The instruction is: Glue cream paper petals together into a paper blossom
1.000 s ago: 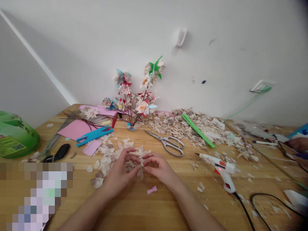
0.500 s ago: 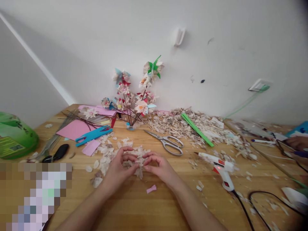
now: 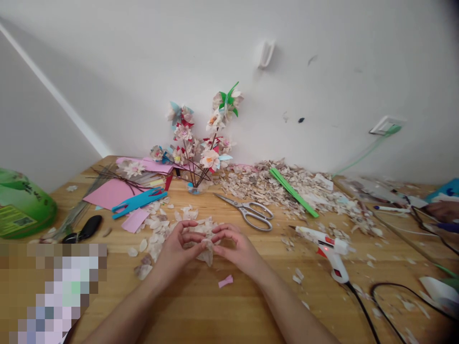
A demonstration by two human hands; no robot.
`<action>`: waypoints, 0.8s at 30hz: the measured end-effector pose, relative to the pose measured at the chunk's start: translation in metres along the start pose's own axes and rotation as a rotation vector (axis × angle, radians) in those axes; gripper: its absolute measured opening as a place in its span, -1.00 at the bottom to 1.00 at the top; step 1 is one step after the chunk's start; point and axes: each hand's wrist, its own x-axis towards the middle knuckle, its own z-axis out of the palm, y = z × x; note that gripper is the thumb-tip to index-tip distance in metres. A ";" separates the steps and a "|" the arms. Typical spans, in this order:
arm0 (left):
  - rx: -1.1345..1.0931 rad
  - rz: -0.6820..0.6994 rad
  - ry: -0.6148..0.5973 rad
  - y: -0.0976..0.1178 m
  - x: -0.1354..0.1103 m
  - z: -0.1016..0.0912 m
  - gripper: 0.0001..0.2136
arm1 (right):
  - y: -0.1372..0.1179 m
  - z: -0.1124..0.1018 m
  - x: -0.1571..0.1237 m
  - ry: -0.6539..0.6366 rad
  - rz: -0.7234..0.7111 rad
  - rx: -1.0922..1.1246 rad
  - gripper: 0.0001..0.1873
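My left hand (image 3: 178,251) and my right hand (image 3: 234,248) meet fingertip to fingertip over the wooden table (image 3: 201,310). Both pinch a small cluster of pale petals (image 3: 206,252) held between them, just above the tabletop. More loose pale petals (image 3: 158,231) lie scattered to the left and behind the hands. A tiny pink paper scrap (image 3: 225,281) lies on the wood just in front of my right wrist.
Scissors (image 3: 251,212) lie behind the hands. A white glue gun (image 3: 328,248) with its black cord rests at the right. A bouquet of handmade flowers (image 3: 201,143) stands against the wall beside a heap of petals (image 3: 287,188). Pink paper (image 3: 111,192), a green container (image 3: 21,203).
My fingers have shifted slightly around the petal cluster and lifted it a little. Everything else on the table is as it was.
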 end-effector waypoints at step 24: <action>1.082 0.598 -0.242 -0.006 -0.009 -0.002 -0.49 | 0.012 0.002 0.003 0.206 -0.208 -0.410 -0.71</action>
